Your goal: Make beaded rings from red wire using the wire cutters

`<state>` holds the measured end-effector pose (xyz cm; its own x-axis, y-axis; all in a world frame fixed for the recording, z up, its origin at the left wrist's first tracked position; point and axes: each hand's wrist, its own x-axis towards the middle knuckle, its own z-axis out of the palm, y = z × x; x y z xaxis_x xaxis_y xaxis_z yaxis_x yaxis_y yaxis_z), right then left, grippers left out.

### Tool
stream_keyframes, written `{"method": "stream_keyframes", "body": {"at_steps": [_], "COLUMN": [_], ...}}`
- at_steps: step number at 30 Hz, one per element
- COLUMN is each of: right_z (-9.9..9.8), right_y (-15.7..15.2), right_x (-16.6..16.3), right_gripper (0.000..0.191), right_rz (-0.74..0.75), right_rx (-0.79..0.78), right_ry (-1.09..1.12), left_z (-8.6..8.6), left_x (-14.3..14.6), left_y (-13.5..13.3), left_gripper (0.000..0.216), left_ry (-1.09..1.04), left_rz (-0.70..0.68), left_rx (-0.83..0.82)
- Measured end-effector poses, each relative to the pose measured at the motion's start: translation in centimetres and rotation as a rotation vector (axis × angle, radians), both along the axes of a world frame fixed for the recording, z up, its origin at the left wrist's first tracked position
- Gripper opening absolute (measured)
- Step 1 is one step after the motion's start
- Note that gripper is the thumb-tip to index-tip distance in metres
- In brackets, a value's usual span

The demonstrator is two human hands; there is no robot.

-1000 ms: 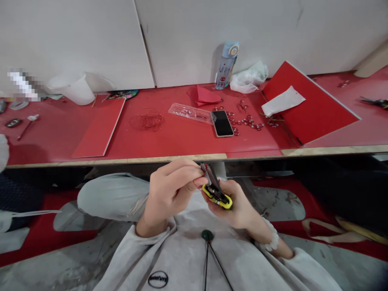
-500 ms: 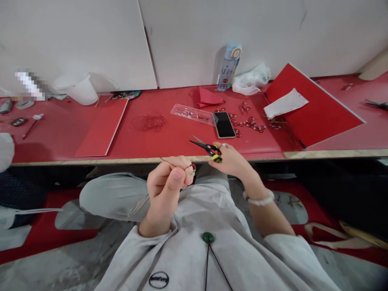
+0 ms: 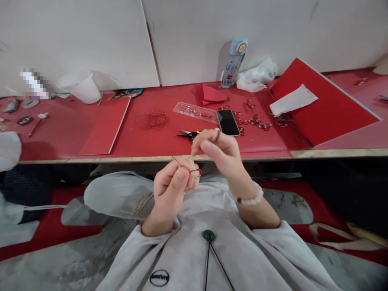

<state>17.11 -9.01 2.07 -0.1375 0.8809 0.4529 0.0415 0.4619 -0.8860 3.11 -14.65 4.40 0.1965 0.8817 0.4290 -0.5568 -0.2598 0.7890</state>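
Note:
My left hand is closed above my lap, pinching a thin red wire with a small red loop at its end. My right hand hovers just right of it at the table's front edge, with its fingers loosely curled and nothing in them. Black pliers with yellow grips lie on the red table just behind my right hand.
On the table are a coil of red wire, a clear plastic tray, a black phone, scattered small red beads, red boards, a water bottle and a white cup. Another person's sleeve shows at left.
My right hand carried the pliers from my lap to the table, laid them down and let go, then came back toward my left hand. The left hand kept its pinch on the wire.

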Motion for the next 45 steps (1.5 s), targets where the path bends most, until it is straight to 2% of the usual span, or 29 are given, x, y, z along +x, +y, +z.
{"method": "stream_keyframes", "body": {"at_steps": [2, 4, 9, 12, 14, 17, 20, 24, 25, 27, 30, 32, 39, 45], "right_z": [1.7, 2.6, 2.1, 1.8, 1.6, 1.3, 0.9, 0.8, 0.9, 1.3, 1.9, 2.1, 2.4, 2.8], "right_y": [-2.9, -4.4, -4.5, -4.9, -5.5, -6.2, -6.5, -6.4, -6.4, -6.2, -6.0, -6.0, -6.9, -8.1], "right_x": [0.1, 0.3, 0.2, -0.2, -0.4, -0.5, -0.2, 0.3, 0.4, 0.6, 0.8, 0.9, 1.1, 1.0], "right_gripper": [0.025, 0.015, 0.015, 0.019, 0.019, 0.014, 0.009, 0.002, 0.002, 0.01, 0.02, 0.021, 0.026, 0.03], "right_rz": [0.134, 0.145, 0.131, 0.078, 0.024, -0.012, -0.003, 0.009, -0.024, -0.129, -0.329, -0.408, -0.433, -0.424], "right_rx": [0.082, 0.108, 0.051, 0.034, 0.069, 0.13, 0.19, 0.211, 0.239, 0.389, 0.716, 0.824, 0.713, 0.666], "right_ry": [0.164, 0.192, 0.26, 0.29, 0.301, 0.297, 0.263, 0.215, 0.206, 0.138, -0.102, -0.241, -0.353, -0.453], "left_z": [-0.2, -0.5, -1.1, -1.2, -1.2, -1.3, -1.4, -1.3, -1.2, -1.1, -0.9, -1.0, -1.6, -2.0], "left_x": [0.1, 0.1, -0.2, -0.1, 0.0, 0.1, 0.0, -0.3, -0.4, -0.4, -0.3, -0.3, -0.2, 0.0], "left_y": [-0.2, -0.3, 0.1, 0.2, 0.2, 0.2, 0.2, 0.0, -0.2, -0.4, -0.6, -0.7, -0.9, -0.8], "left_gripper": [0.037, 0.037, 0.039, 0.032, 0.024, 0.017, 0.009, 0.004, 0.004, 0.005, 0.005, 0.005, 0.008, 0.005], "left_ry": [0.018, 0.042, 0.129, 0.123, 0.112, 0.161, 0.268, 0.367, 0.383, 0.402, 0.394, 0.377, 0.326, 0.399], "left_rz": [-0.004, -0.009, -0.067, -0.074, -0.007, 0.134, 0.258, 0.389, 0.405, 0.421, 0.427, 0.415, 0.377, 0.545], "left_rx": [-0.032, -0.053, -0.091, -0.127, -0.099, 0.052, 0.212, 0.345, 0.362, 0.376, 0.37, 0.376, 0.337, 0.463]}}
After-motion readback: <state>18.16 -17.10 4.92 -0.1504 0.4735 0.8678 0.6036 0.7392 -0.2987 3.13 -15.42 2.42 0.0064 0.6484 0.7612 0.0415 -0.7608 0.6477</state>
